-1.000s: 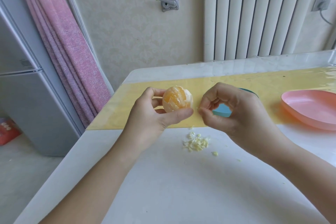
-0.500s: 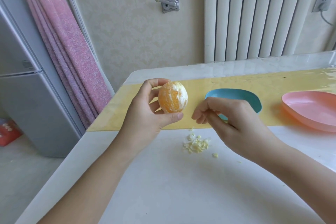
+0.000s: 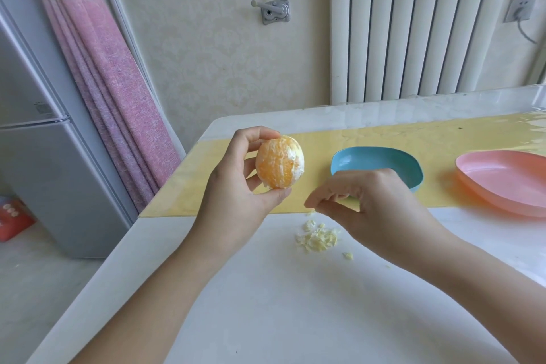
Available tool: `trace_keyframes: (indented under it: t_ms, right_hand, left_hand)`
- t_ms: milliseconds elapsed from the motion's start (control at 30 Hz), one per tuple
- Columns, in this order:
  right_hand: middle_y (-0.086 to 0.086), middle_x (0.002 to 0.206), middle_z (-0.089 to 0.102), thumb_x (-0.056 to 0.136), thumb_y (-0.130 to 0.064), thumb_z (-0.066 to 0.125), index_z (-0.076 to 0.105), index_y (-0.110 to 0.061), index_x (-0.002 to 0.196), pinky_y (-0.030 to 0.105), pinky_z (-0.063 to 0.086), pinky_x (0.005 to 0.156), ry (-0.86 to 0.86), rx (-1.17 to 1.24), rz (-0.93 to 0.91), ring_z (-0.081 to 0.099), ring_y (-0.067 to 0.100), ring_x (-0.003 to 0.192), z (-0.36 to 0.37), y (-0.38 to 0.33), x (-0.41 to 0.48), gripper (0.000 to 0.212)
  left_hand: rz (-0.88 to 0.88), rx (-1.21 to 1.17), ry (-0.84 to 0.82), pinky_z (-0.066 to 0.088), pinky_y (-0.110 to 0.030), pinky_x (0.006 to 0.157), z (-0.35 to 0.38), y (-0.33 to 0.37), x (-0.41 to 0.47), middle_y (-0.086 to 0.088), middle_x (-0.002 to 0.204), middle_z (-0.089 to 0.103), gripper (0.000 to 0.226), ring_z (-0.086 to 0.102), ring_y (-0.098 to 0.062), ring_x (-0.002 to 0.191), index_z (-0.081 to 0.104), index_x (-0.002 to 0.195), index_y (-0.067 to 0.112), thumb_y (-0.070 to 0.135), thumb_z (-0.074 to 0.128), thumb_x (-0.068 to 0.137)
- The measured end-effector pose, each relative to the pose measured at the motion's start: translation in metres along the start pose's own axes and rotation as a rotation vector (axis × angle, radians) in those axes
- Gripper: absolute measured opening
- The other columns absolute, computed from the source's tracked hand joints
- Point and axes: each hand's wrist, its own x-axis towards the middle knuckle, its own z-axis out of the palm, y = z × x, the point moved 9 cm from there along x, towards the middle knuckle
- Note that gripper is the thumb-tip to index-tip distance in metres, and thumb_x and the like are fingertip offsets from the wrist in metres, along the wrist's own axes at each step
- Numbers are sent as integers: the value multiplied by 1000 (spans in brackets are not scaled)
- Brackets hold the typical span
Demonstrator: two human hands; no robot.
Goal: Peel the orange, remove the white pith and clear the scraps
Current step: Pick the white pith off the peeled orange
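Observation:
My left hand [image 3: 236, 186] holds the peeled orange [image 3: 279, 166] upright between thumb and fingers, above the table's left part. White pith still streaks its right side. My right hand [image 3: 366, 204] hovers just above a small pile of pale pith scraps [image 3: 317, 238] on the white table, fingertips pinched together; whether a scrap is between them is too small to tell. One loose scrap [image 3: 348, 255] lies to the right of the pile.
A blue dish [image 3: 410, 167] and a pink dish [image 3: 502, 186] sit on the yellow mat [image 3: 443, 139] behind my right hand. The white table [image 3: 295, 304] ends at its left edge beside a fridge [image 3: 44, 156] and a pink curtain [image 3: 112, 83].
My right hand moved away from the orange, down and right to just over the scrap pile, uncovering the blue dish. My left hand lifted and turned the orange slightly.

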Motion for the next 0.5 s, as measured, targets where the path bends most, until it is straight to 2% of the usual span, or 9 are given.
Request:
trace_keyframes:
  t_ms: [100,200,300,400,500]
  right_hand:
    - [-19,80,69,92,-7,56,72,-27,92,6,43,70,-58,-15,9,61,-4,84,7,2,-1,25]
    - [-20,72,67,83,-12,70,72,-27,85,5,43,70,5,12,38,59,-5,81,1,5,1,16]
    - [-18,65,63,70,-13,82,70,-29,72,12,45,69,46,42,62,59,1,77,-7,6,1,20]
    - [-16,68,61,68,-9,83,67,-32,67,12,43,69,56,19,40,57,4,80,-9,3,1,28]
    - [-20,71,65,74,-1,76,72,-29,75,6,43,71,54,36,67,59,-2,83,-8,7,1,28]
  left_hand:
    - [2,-2,-10,49,-18,82,1,0,0,22,104,59,69,65,-12,102,55,102,43,-14,76,69]
    - [9,7,-18,50,-18,82,1,1,0,22,104,59,68,65,-12,103,55,103,41,-14,75,69]
    - [10,15,-27,50,-18,82,2,1,0,21,106,59,68,64,-12,103,54,104,40,-14,75,69]
    - [7,12,-35,50,-18,83,3,0,-1,17,108,59,68,64,-12,105,54,104,40,-15,75,69]
    - [7,11,-37,50,-19,84,4,0,-1,17,108,59,68,64,-12,104,55,104,40,-15,75,69]
